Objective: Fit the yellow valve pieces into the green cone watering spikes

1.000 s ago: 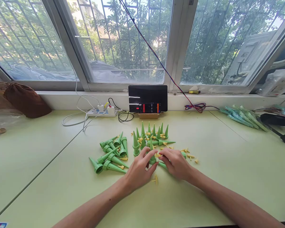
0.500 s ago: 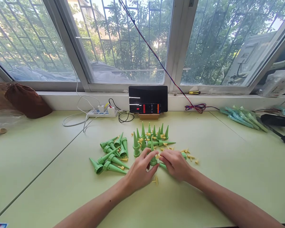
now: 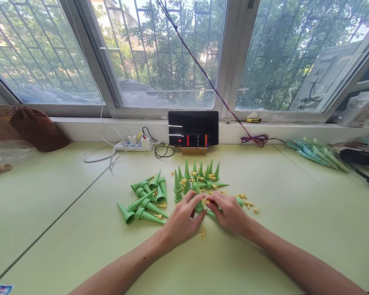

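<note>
My left hand [image 3: 184, 213] is closed round a green plastic watering spike [image 3: 198, 203], which stands upright with its tip pointing up. Against the side of that spike, my right hand [image 3: 229, 211] pinches a small yellow valve piece [image 3: 205, 201], partly hidden by the fingertips. Under the right hand lies another green spike, mostly covered. A loose yellow T-shaped piece [image 3: 203, 233] rests on the table just in front of the hands. Behind them, several green spikes [image 3: 186, 168] stand upright, some with yellow pieces fitted in their sides.
To the left, a pile of green spikes [image 3: 146, 203] lies on the table [image 3: 80, 233]. Several yellow pieces [image 3: 244, 198] are scattered right of my right hand. A phone [image 3: 197, 140] leans on a dark tablet [image 3: 192, 122] by the window, beside a power strip [image 3: 126, 146].
The view has shifted slightly. Both hands keep their places at the spike, and a little more of the yellow valve piece shows between the right fingertips and the spike.
</note>
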A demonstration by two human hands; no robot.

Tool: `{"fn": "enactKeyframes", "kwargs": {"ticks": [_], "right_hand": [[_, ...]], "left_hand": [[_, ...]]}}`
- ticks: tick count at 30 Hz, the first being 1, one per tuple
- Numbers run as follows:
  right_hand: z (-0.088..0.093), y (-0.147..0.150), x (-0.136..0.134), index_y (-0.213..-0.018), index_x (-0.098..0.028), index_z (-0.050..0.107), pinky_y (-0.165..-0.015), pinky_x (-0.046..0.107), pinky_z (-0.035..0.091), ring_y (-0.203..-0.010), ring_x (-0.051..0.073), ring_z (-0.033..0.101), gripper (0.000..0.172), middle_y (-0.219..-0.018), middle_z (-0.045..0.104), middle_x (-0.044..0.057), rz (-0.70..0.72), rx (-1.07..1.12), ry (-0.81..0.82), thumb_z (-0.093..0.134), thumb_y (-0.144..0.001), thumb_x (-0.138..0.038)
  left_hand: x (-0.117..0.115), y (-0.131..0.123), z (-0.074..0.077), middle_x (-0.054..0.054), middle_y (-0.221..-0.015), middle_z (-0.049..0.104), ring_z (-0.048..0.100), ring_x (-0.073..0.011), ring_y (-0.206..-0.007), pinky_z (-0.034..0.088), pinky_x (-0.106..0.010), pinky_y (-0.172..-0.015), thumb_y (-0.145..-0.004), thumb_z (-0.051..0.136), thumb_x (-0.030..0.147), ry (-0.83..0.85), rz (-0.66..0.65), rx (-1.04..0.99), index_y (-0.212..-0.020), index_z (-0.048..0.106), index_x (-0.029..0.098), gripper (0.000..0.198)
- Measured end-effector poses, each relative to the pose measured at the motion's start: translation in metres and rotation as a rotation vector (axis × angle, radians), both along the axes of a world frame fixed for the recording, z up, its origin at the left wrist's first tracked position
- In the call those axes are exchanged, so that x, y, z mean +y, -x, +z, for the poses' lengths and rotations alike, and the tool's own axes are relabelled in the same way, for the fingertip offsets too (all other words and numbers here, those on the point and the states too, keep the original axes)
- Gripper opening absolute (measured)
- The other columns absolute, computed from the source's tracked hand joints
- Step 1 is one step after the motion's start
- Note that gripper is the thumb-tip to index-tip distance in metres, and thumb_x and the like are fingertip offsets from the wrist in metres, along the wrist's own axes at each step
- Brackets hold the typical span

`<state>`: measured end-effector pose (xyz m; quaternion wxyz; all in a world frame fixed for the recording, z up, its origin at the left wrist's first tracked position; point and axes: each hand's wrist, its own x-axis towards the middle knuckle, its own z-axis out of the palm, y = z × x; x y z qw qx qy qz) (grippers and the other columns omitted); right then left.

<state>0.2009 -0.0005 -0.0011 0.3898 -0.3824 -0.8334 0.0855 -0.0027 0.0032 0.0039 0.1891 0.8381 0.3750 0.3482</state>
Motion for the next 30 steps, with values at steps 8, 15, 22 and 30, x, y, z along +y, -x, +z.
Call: {"fn": "enactKeyframes", "kwargs": {"ticks": [8, 15, 22, 30], "right_hand": [[-0.0006, 0.0005, 0.0006, -0.089, -0.021, 0.057, -0.058, 0.027, 0.036, -0.061, 0.015, 0.053, 0.026, -0.074, 0.062, 0.002, -0.011, -0.023, -0.029, 0.04, -0.107, -0.027], [0.002, 0.0014, -0.0001, -0.084, -0.02, 0.056, -0.056, 0.027, 0.034, -0.059, 0.015, 0.051, 0.031, -0.07, 0.06, 0.002, -0.018, -0.027, -0.05, 0.038, -0.108, -0.028], [-0.001, 0.0009, 0.0002, -0.081, -0.021, 0.054, -0.055, 0.027, 0.032, -0.057, 0.015, 0.046, 0.033, -0.067, 0.057, 0.001, -0.036, -0.045, -0.031, 0.037, -0.108, -0.029], [0.0005, 0.0013, 0.0, -0.077, -0.022, 0.048, -0.054, 0.027, 0.028, -0.055, 0.014, 0.041, 0.033, -0.064, 0.052, -0.001, -0.037, -0.064, -0.048, 0.036, -0.108, -0.027]], "left_hand": [[0.0015, 0.0017, -0.0038, -0.005, -0.114, 0.057, 0.057, -0.0062, -0.058, 0.055, -0.024, -0.063, -0.093, 0.06, 0.018, 0.038, -0.027, 0.001, -0.128, 0.055, 0.025, 0.036], [0.0014, 0.0011, -0.0037, -0.006, -0.113, 0.058, 0.057, -0.0079, -0.06, 0.055, -0.025, -0.063, -0.093, 0.06, 0.02, 0.057, -0.021, 0.0, -0.126, 0.056, 0.024, 0.034], [0.0015, 0.0018, -0.0044, -0.005, -0.11, 0.059, 0.056, -0.0081, -0.059, 0.055, -0.025, -0.062, -0.092, 0.062, 0.019, 0.05, -0.027, -0.005, -0.126, 0.056, 0.024, 0.034], [-0.0005, 0.0023, -0.0048, -0.005, -0.112, 0.057, 0.056, -0.0077, -0.061, 0.054, -0.025, -0.064, -0.094, 0.062, 0.02, 0.071, -0.031, 0.003, -0.127, 0.054, 0.025, 0.035]]}}
